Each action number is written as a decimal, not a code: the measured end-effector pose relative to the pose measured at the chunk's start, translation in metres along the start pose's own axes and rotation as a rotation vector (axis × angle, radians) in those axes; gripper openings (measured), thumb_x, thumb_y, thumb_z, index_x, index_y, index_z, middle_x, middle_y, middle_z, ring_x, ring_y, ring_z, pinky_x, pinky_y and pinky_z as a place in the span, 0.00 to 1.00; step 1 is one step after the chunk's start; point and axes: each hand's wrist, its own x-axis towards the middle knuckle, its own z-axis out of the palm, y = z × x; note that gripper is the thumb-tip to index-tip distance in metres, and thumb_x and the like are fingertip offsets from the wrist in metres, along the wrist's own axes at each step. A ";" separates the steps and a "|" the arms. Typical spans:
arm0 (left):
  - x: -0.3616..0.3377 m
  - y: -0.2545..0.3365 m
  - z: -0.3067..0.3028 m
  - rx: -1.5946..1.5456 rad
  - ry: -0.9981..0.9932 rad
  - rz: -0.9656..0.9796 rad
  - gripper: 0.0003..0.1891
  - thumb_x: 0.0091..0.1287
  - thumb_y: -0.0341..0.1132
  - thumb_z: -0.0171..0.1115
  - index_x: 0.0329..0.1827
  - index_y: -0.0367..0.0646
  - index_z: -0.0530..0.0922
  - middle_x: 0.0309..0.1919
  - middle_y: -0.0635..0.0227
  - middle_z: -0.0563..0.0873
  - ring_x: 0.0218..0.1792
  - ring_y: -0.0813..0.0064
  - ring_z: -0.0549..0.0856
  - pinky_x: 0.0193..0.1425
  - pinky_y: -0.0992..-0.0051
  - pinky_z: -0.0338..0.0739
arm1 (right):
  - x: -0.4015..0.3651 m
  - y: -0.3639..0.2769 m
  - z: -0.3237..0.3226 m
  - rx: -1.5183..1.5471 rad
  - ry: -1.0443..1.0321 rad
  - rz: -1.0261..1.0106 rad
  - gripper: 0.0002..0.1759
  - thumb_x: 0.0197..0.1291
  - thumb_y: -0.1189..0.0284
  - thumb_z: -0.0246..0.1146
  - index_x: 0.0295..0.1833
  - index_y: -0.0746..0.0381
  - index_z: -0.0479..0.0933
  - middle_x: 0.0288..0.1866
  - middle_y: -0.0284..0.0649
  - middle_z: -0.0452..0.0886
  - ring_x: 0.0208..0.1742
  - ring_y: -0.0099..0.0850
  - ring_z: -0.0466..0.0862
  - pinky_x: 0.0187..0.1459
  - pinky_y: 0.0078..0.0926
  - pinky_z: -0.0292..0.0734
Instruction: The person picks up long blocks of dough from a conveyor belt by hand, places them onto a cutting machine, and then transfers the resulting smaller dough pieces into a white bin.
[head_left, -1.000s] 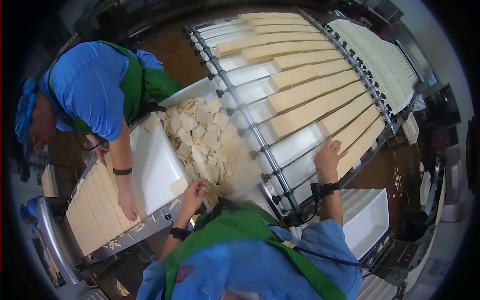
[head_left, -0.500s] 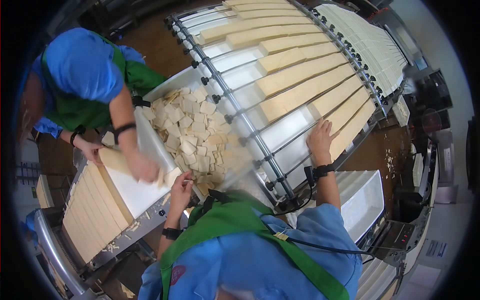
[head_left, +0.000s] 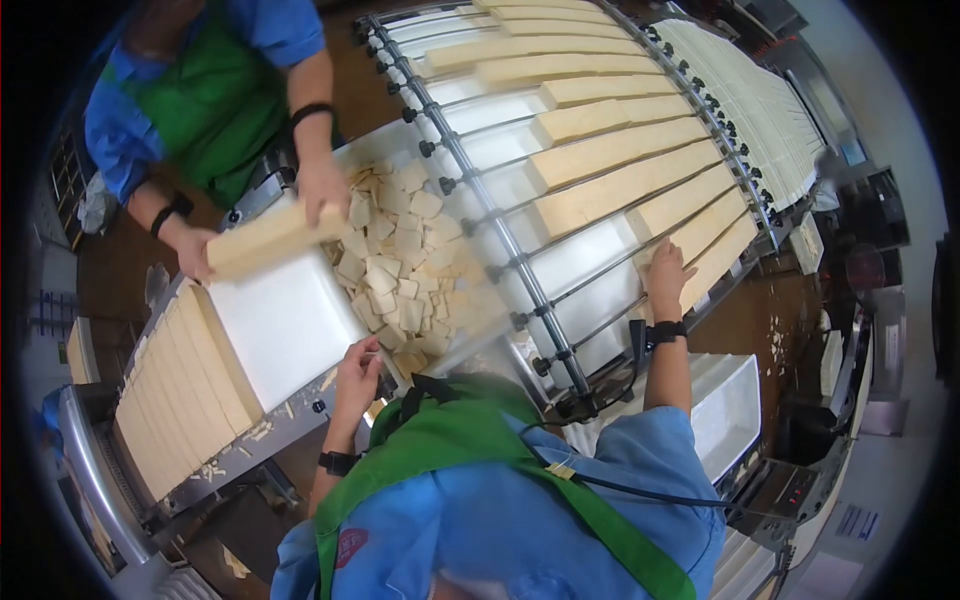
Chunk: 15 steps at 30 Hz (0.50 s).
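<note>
Right hand (head_left: 667, 277) at a pale slab (head_left: 708, 228), between two and three o'clock; skew risk.
Right fingers apart, laid over slab's near end, not clamped; left hand (head_left: 358, 372), eight o'clock, fingers curled, can't tell if holding anything. An off-line push could jam slab against the divider rods (head_left: 580, 283); a loose grip by the co-worker (head_left: 215, 110), ten o'clock, could drop the blurred block (head_left: 265, 243) onto offcuts (head_left: 390, 280). White bed (head_left: 580, 255) at two; brown floor (head_left: 785, 300), scraps (head_left: 777, 342), three; white trough (head_left: 728, 405), four.
</note>
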 end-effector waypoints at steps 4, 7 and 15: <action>-0.002 0.001 0.001 -0.008 0.018 0.003 0.20 0.76 0.25 0.64 0.71 0.39 0.80 0.54 0.61 0.87 0.47 0.71 0.87 0.58 0.69 0.85 | 0.003 -0.001 0.010 -0.002 0.083 -0.090 0.63 0.55 0.60 0.82 0.89 0.59 0.52 0.90 0.43 0.57 0.90 0.48 0.57 0.77 0.89 0.50; -0.007 0.007 0.001 -0.017 0.043 0.013 0.20 0.76 0.25 0.63 0.71 0.39 0.80 0.53 0.62 0.87 0.47 0.72 0.87 0.58 0.70 0.84 | -0.021 -0.013 -0.029 0.037 -0.025 -0.035 0.64 0.52 0.64 0.82 0.90 0.57 0.51 0.90 0.47 0.56 0.90 0.53 0.56 0.76 0.91 0.47; -0.006 0.003 0.004 0.008 0.078 0.022 0.19 0.77 0.25 0.63 0.69 0.40 0.81 0.51 0.63 0.87 0.46 0.72 0.87 0.56 0.71 0.84 | 0.005 0.007 -0.010 -0.003 -0.047 -0.010 0.57 0.63 0.72 0.66 0.92 0.50 0.42 0.93 0.49 0.48 0.90 0.61 0.50 0.74 0.96 0.39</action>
